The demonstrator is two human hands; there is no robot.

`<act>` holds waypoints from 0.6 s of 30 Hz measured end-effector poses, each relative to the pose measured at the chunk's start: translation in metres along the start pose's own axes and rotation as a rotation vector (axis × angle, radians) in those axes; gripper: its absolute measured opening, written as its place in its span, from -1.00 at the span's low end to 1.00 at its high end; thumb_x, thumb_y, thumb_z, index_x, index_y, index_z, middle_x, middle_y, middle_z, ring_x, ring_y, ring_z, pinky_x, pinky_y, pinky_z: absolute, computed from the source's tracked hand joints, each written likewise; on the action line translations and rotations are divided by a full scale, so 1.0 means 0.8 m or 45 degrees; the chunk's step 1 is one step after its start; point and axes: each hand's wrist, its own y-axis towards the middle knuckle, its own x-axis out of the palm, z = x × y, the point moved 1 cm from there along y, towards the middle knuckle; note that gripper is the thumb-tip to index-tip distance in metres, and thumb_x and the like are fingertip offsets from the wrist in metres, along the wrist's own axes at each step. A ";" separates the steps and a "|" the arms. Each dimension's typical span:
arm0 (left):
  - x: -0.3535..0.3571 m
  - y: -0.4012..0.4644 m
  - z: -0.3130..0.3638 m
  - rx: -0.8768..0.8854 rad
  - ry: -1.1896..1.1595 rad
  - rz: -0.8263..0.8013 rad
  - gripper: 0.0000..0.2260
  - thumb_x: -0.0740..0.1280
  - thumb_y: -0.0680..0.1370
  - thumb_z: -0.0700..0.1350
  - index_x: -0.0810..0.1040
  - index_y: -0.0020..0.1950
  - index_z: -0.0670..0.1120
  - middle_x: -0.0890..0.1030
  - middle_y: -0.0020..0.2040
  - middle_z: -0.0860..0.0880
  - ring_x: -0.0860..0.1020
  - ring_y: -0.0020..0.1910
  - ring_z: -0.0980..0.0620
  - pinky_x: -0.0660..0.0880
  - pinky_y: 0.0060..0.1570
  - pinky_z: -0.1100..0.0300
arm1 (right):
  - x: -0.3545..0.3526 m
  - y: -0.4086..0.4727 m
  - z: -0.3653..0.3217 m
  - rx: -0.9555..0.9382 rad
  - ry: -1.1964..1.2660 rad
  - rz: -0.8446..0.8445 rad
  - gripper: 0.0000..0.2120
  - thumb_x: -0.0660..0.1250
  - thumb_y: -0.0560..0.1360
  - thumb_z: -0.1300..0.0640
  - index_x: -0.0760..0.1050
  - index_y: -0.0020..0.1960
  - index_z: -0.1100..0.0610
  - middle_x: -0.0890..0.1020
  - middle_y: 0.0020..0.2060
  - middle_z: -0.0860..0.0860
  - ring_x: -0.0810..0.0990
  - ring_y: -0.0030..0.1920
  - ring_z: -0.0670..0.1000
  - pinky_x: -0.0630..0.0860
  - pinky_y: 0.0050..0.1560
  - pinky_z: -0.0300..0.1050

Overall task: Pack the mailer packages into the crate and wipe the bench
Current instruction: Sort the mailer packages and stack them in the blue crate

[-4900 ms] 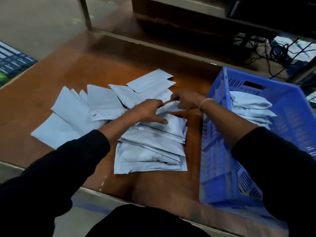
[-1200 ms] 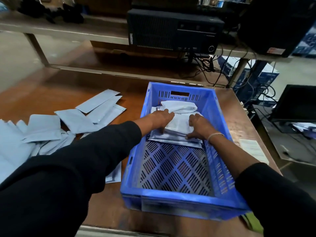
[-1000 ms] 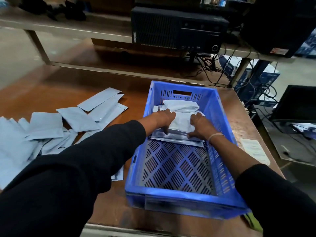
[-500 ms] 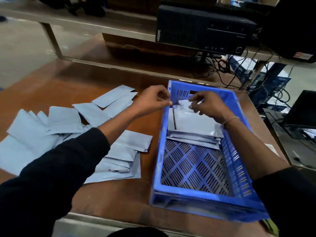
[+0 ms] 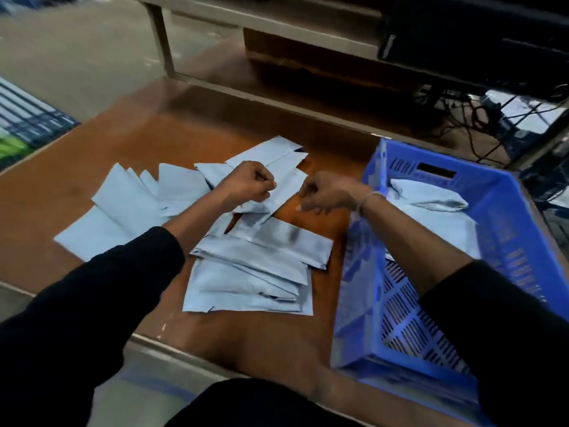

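Several pale grey mailer packages lie in a loose pile on the brown bench, with more mailers fanned out to the left. The blue crate stands at the right and holds a stack of mailers at its far end. My left hand hovers over the far part of the pile, fingers curled shut with nothing visibly in them. Just left of the crate's wall, my right hand is curled the same way above the bench. The frame is blurred.
A metal frame post and a lower shelf run along the far side of the bench. A dark computer case and tangled cables sit behind the crate. Blue boxes lie at the far left.
Both hands left the crate and moved left to above the pile on the bench. The stack they pressed down stays in the crate. The view swung left.
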 end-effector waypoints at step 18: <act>-0.002 -0.010 -0.057 0.197 0.752 -0.605 -0.58 0.56 0.46 0.00 0.59 0.27 -0.05 0.64 0.17 0.03 0.61 0.12 0.03 0.59 0.16 0.07 | 0.102 0.040 -0.021 0.103 -0.844 -0.285 -0.75 0.45 0.41 0.11 0.44 -0.33 0.13 0.53 -0.35 0.07 0.54 -0.29 0.12 0.54 -0.26 -0.04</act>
